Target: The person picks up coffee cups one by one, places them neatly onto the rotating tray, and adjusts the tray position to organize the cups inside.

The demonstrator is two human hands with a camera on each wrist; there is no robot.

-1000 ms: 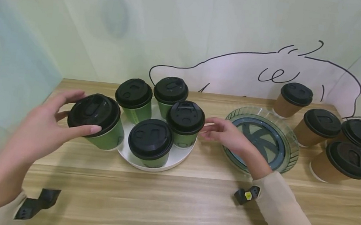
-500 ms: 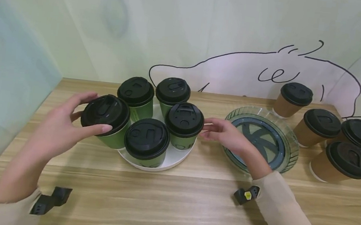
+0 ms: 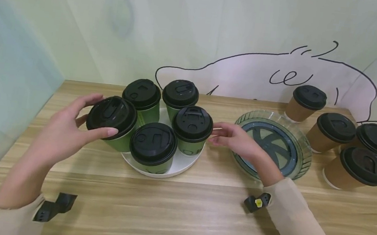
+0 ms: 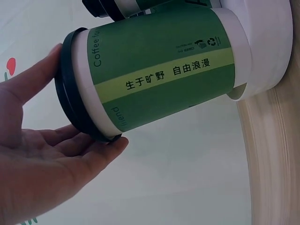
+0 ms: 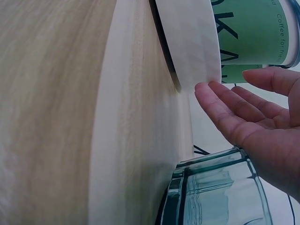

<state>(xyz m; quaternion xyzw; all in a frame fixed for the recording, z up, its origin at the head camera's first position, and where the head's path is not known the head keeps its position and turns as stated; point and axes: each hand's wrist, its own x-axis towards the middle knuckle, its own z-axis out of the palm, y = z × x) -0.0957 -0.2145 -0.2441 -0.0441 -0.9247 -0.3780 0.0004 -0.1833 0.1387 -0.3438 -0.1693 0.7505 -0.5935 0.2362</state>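
My left hand (image 3: 64, 132) grips a green paper coffee cup (image 4: 164, 70) around its black lid (image 3: 112, 113), thumb on one side and fingers on the other. This cup's base is right at the edge of a round white platform (image 3: 184, 165). Several more green cups with black lids stand upright on it, among them a front cup (image 3: 154, 144) and a right-hand cup (image 3: 192, 125). Beside that right-hand cup is my right hand (image 3: 231, 138), fingers extended and holding nothing. In the right wrist view its fingertips (image 5: 201, 89) meet the platform's side wall (image 5: 192, 42).
A fluted clear glass dish (image 3: 305, 162) lies just right of the platform, under my right forearm. Several brown cups with black lids, including a near one (image 3: 346, 174), stand at the table's right end. A printed backdrop (image 3: 199, 25) rises behind the wooden table (image 3: 177, 217).
My left hand has brought the green cup rightward, against the other cups at the platform's left edge. The front cup has shifted slightly left. My right hand has stayed in place.
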